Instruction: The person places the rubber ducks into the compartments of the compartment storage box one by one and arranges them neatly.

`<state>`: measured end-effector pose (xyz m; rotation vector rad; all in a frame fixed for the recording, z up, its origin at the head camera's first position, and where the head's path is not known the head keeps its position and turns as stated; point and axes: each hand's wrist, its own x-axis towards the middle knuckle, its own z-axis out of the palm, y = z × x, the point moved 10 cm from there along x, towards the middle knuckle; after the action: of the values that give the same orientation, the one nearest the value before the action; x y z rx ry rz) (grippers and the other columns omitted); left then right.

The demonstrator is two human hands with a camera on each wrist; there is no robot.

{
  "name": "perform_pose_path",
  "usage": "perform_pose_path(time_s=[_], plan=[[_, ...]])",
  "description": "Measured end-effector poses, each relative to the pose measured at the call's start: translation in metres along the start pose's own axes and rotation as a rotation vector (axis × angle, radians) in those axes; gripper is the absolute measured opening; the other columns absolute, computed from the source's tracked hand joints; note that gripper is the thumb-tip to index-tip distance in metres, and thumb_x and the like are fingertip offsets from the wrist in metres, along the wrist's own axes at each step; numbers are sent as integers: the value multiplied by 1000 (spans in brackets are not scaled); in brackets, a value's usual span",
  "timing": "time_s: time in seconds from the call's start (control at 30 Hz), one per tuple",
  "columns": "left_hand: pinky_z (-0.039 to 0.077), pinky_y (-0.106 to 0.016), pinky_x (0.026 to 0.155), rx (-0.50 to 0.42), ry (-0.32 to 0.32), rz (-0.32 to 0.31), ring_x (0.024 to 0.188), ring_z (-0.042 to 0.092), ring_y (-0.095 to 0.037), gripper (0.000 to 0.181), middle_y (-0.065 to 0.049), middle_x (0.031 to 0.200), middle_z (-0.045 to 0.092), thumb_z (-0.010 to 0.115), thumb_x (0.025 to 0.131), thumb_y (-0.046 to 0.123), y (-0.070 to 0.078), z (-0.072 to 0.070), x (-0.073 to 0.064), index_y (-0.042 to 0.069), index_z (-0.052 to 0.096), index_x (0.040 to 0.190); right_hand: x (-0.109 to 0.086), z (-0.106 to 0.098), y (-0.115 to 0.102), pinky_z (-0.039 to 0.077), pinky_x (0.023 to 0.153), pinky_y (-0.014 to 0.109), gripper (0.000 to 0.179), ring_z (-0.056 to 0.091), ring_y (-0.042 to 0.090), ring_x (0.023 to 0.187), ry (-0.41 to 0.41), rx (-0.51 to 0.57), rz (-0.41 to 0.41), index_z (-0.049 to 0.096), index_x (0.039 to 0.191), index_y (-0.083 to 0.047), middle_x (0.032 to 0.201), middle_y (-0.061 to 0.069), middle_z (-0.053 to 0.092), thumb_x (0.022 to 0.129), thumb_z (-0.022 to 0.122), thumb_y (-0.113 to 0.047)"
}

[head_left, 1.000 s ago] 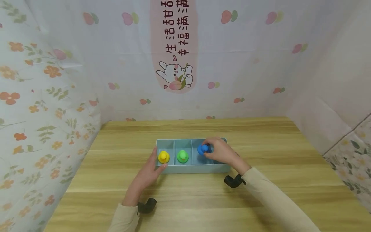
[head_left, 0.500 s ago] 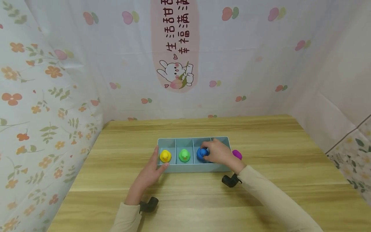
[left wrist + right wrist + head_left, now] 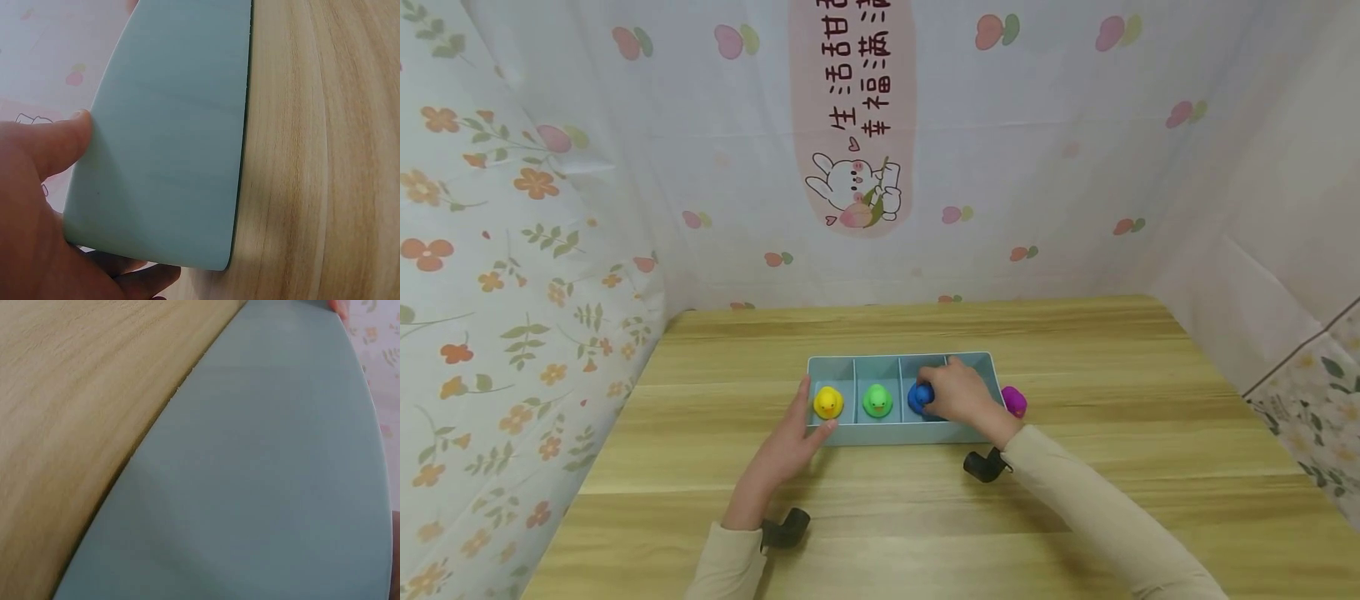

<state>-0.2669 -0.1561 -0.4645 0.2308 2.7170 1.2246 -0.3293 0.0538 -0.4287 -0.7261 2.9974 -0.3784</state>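
Note:
A light-blue divided box (image 3: 880, 433) stands on the wooden table. In its leftmost compartment sits a yellow rubber duck (image 3: 828, 403), and in the one beside it a green rubber duck (image 3: 877, 402). My right hand (image 3: 961, 393) pinches a blue rubber duck (image 3: 919, 398) down inside the third compartment; the fingers hide part of the duck. My left hand (image 3: 786, 446) holds the box's left end, thumb at the front rim and fingers along the end wall. The left wrist view shows this thumb (image 3: 69, 140) against the rim. The rightmost compartment is partly covered by my right hand.
A purple toy (image 3: 1014, 402) lies on the table (image 3: 880, 517) just outside the box's right end, close to my right wrist. Black wrist cameras (image 3: 786, 528) hang under both forearms. A printed cloth (image 3: 1000, 167) rises behind the table.
My right hand has lowered the blue rubber duck and shifted it slightly left into the third compartment. The purple toy, hidden at first, now shows. My left hand stays on the box.

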Motion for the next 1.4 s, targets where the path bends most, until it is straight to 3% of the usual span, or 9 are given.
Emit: perform_pose_path(time_s=[0.53,1.0,1.23,1.4], plan=[[15,-54,116,-1,8,-1,145,13,-41,87,-22,159,7,54,97,37,2,-1,1,5,-4,153,-2,1,1,37,67,35,34,51,24,85,-27,-24,24,70,100,-16,103,7,72,70,85,-26],[13,-54,117,-3,5,7,145,11,-40,89,-21,159,3,53,97,41,1,-1,0,4,-5,153,-11,-15,3,38,70,40,35,60,32,102,58,15,36,71,103,-18,115,6,67,72,84,-28],[13,-54,116,-8,4,-8,145,12,-41,86,-22,159,4,53,97,35,0,0,-1,3,-4,153,-15,-31,3,47,67,40,29,61,26,93,146,39,11,73,97,-14,99,3,66,73,83,-24],[13,-54,116,-1,8,-3,145,12,-41,87,-22,159,5,53,97,37,1,-1,0,4,-4,153,-16,-40,6,53,68,35,28,60,22,89,175,82,-12,73,97,-10,97,5,66,73,83,-22]])
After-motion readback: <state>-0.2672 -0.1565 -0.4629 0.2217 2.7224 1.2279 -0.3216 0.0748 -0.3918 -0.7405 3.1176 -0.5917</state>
